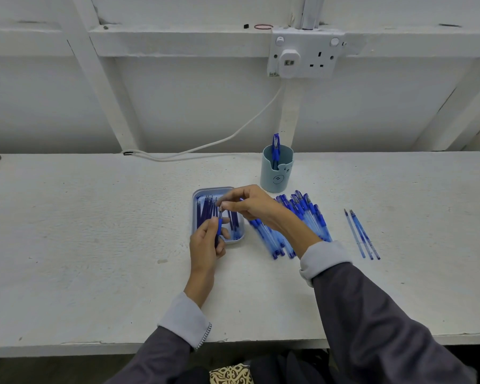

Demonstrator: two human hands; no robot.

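**A:** What is the biggest thing here?

**B:** The white counter [94, 217]. On its right side lies a big pile of blue pens [302, 217]. Farther back stands a blue cup [275, 176].

**A:** And the little tray?

**B:** The tray [205, 191] sits in the middle, with dark blue pen insides [205, 212] in it. Both hands are just above it.

**A:** What do the hands do?

**B:** The left hand [207, 242] grips one pen [219, 225], standing up. The right hand [250, 205] pinches its top end.

**A:** Which step is this?

**B:** I think the pen is being put together or taken apart. I cannot tell which. Next, the right hand needs a small, careful twist while the left holds the pen firm.
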